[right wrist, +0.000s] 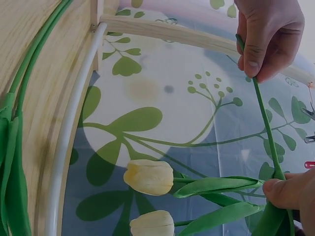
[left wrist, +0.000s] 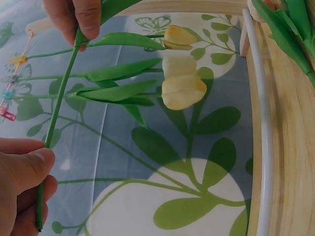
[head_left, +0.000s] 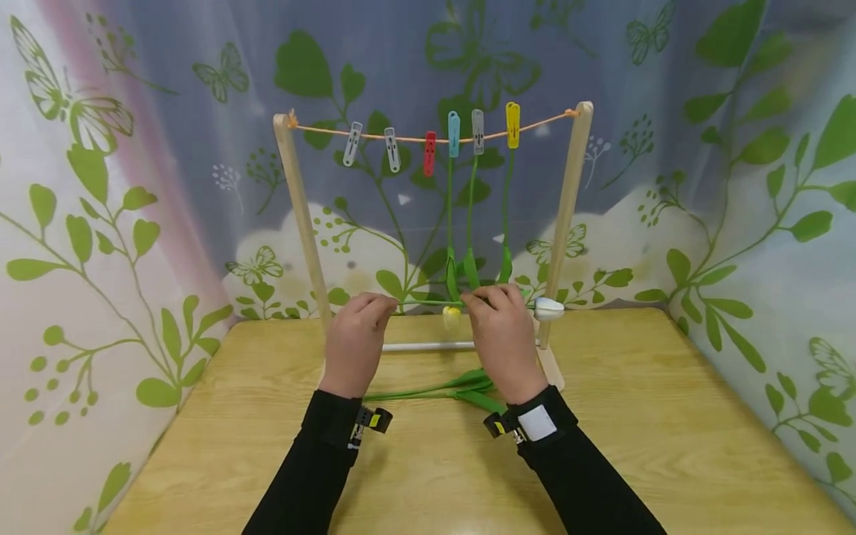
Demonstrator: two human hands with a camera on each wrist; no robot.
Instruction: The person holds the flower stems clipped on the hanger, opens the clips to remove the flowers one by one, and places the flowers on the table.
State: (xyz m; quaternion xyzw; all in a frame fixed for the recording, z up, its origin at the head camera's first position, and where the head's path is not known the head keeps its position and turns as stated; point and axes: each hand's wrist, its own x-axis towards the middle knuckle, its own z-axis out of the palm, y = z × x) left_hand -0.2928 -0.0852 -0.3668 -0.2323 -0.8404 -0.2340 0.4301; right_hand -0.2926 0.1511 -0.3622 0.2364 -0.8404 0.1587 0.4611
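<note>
Level in front of the frame lies an artificial tulip with a white bloom (head_left: 549, 309), held in both hands. My left hand (head_left: 357, 338) pinches its thin green stem (left wrist: 61, 101) close to the bare end. Further along, by the leaves, my right hand (head_left: 503, 338) grips the stem between thumb and fingers; the bloom sticks out to the right. Behind the hands three tulips hang bloom-down, their stems clipped by a blue clothespin (head_left: 454, 134), a grey clothespin (head_left: 478, 132) and a yellow clothespin (head_left: 513, 125). Pale yellow blooms (left wrist: 184, 89) show among them.
An orange string (head_left: 408, 139) spans two wooden posts (head_left: 570, 200). A red clothespin (head_left: 430, 154) and two whitish clothespins (head_left: 352, 144) hang on it with nothing clipped. A white rod (head_left: 428, 346) joins the posts low down. More tulips (head_left: 408, 392) lie on the wooden table (head_left: 628, 416) before it.
</note>
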